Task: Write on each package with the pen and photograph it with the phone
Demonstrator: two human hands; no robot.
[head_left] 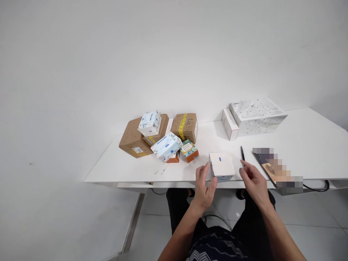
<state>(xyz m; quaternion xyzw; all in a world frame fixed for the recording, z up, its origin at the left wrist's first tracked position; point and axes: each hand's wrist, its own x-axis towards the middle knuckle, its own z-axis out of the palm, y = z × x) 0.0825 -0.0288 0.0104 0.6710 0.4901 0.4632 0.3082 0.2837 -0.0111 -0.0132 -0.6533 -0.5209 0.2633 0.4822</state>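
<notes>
Head camera — looking forward and down, table (299, 145) near, wall beyond.

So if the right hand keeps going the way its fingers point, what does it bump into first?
Probably the black pen: the right hand points up and slightly left, its fingertips just short of the pen's near end, though depth is hard to judge.

we see our left hand (204, 188) touching the left side of a white tissue pack (221, 166) at the table (299, 145) edge, our right hand (252, 183) just beside a black pen (242, 153). cardboard boxes (141, 136) sit further left.
</notes>
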